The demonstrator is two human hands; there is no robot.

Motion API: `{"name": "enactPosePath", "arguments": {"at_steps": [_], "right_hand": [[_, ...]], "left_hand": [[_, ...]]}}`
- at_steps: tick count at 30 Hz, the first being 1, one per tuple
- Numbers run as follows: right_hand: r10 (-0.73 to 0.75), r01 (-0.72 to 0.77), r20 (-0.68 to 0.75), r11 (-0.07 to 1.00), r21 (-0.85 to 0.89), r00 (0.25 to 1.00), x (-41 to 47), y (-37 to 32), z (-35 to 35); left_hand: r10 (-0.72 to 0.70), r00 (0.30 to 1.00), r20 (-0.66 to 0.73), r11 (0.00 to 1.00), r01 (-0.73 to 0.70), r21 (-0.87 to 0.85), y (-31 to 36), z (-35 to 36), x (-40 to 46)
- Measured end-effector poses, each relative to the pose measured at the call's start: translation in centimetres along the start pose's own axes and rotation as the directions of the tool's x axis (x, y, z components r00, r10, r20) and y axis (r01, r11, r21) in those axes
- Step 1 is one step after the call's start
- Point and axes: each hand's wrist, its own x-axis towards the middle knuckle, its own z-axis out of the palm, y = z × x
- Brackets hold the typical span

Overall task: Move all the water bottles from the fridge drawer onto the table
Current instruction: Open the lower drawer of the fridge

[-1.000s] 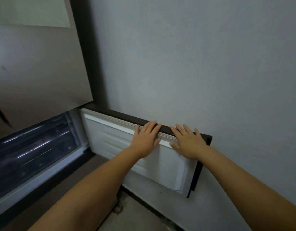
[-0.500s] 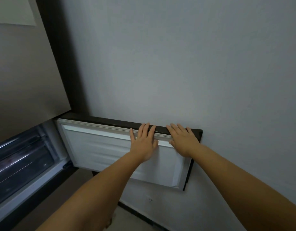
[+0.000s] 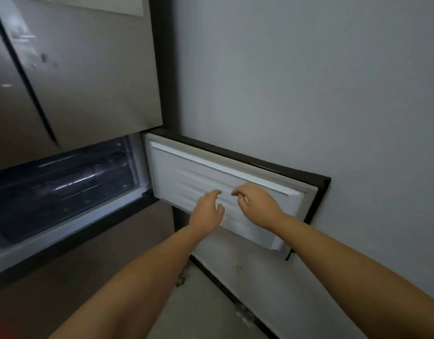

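Left of both hands the fridge drawer (image 3: 64, 189) sits open, dim inside, while left hand (image 3: 207, 210) and right hand (image 3: 257, 206) hover loosely curled, holding nothing, before the white door liner (image 3: 186, 177) by the grey wall (image 3: 308, 94).

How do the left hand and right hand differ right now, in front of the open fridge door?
The left hand sits lower and nearer the hinge; the right hand sits higher, nearer the door's free edge. The left thumb points up, while the right fingers curl downward. Both hold nothing, in front of the fridge door panel.
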Motion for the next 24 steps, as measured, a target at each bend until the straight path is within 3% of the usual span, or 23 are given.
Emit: {"name": "enactPosePath", "arguments": {"at_steps": [7, 12, 18, 24], "right_hand": [[0.026, -0.064, 0.178, 0.975, 0.213, 0.984, 3.5, -7.8, 9.6], [-0.034, -0.069, 0.315, 0.947, 0.313, 0.949, 8.6, -13.2, 15.5], [-0.060, -0.111, 0.412, 0.919, 0.379, 0.909, 16.8, -18.5, 22.1], [0.028, -0.395, 0.615, 0.790, 0.469, 0.788, 23.6, -21.8, 27.5]], "left_hand": [[-0.332, 0.941, -0.066, 0.942, 0.334, 0.026, -9.9, -7.9, -7.0], [-0.553, 0.809, -0.201, 0.833, 0.532, -0.152, -17.2, -15.1, -9.1], [-0.723, 0.669, -0.172, 0.655, 0.584, -0.479, -25.3, -20.2, -7.0], [-0.816, 0.570, -0.095, 0.485, 0.587, -0.648, -29.9, -25.3, -3.2]]}}
